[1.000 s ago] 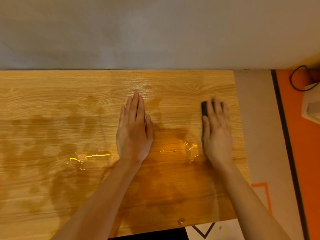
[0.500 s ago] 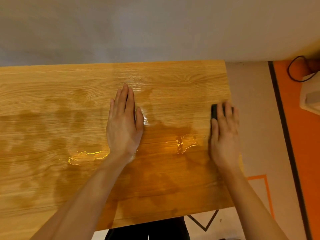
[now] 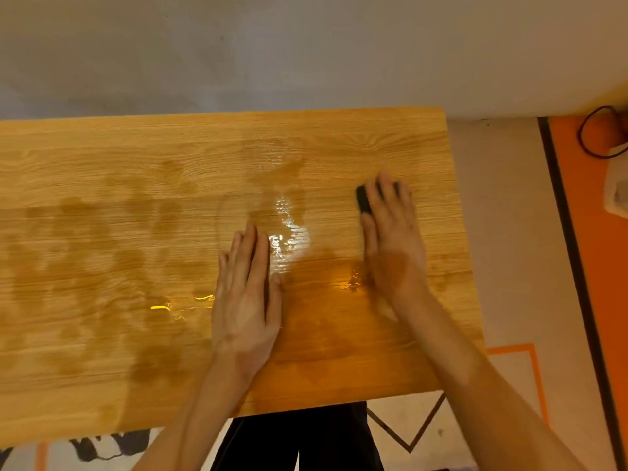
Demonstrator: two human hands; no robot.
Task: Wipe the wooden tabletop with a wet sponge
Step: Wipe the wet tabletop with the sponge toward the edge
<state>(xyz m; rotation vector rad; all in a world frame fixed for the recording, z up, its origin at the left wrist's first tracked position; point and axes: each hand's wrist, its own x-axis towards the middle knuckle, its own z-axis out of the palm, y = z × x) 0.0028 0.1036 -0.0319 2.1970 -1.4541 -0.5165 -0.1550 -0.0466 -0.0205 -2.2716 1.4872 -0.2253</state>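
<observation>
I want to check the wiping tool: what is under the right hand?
A dark sponge lies under the right hand, flat on the wet wooden tabletop. Only its far left corner shows; the fingers cover the rest.

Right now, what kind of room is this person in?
Probably an ordinary room indoors, maybe at home or in a workroom; I can't tell which. A wooden tabletop stands against a plain pale wall, a black cable lies on an orange floor, and the right hand presses a dark sponge.
</observation>
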